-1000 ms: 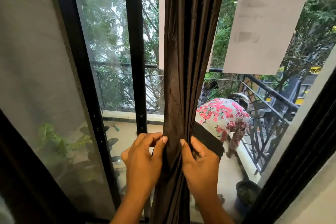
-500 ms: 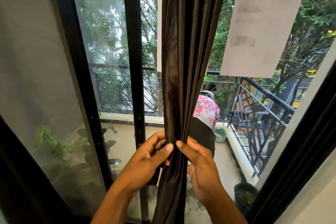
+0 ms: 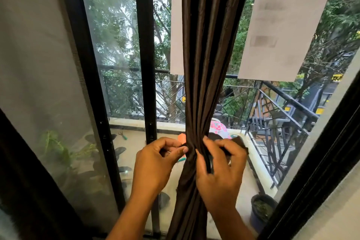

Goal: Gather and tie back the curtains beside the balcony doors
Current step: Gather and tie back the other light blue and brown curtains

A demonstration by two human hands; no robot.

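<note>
- Now, in the head view, the only view we have, our dark brown curtain (image 3: 206, 64) hangs gathered into one narrow bundle in front of the glass of the balcony doors (image 3: 145, 54), with the pinched waist low in the frame between our two hands.
- Our left hand (image 3: 155, 163) has its grip clenched at the left side of the bundle, thumb and forefinger pinched on what looks like a thin end of the tie; we cannot tell exactly what sits between the fingertips.
- Our right hand (image 3: 220, 173) is grasping the right side of the bundle, fingers curled into the folds, with a dark strip of fabric (image 3: 240, 142) that we take for the tie-back trailing from it toward the right.
- To do this step well, we judge we should keep every pleat trapped at the waist, hold both ends taut while they cross, and cinch level so no fold slips out.
- A loose outer fold could escape if either grip relaxes early.
</note>
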